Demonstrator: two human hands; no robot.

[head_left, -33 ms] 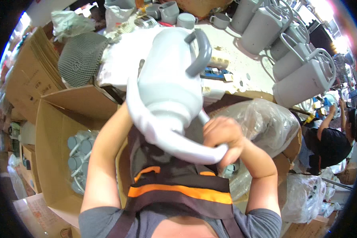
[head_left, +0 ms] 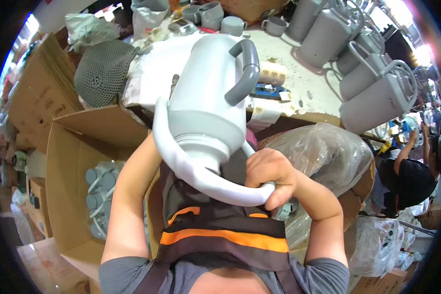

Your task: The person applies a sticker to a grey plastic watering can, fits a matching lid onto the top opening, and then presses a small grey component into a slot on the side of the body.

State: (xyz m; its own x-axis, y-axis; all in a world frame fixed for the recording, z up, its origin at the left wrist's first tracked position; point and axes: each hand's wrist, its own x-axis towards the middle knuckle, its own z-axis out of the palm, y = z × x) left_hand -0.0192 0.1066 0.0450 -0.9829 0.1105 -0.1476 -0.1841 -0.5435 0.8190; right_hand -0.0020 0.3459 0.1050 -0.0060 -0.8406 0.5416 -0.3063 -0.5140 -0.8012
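At far left we see an open cardboard box (head_left: 59,161) holding grey caps. Our left hand is hidden behind the grey watering can (head_left: 206,103), so we cannot tell its grip. The can is raised before the desk (head_left: 299,83); our right hand (head_left: 272,176) is closed around its curved spout (head_left: 206,179).

Our watering can (head_left: 208,108) sits between an open cardboard box (head_left: 59,161) on our left and a plastic bag (head_left: 323,152) on our right; the worktable (head_left: 308,93) lies behind.
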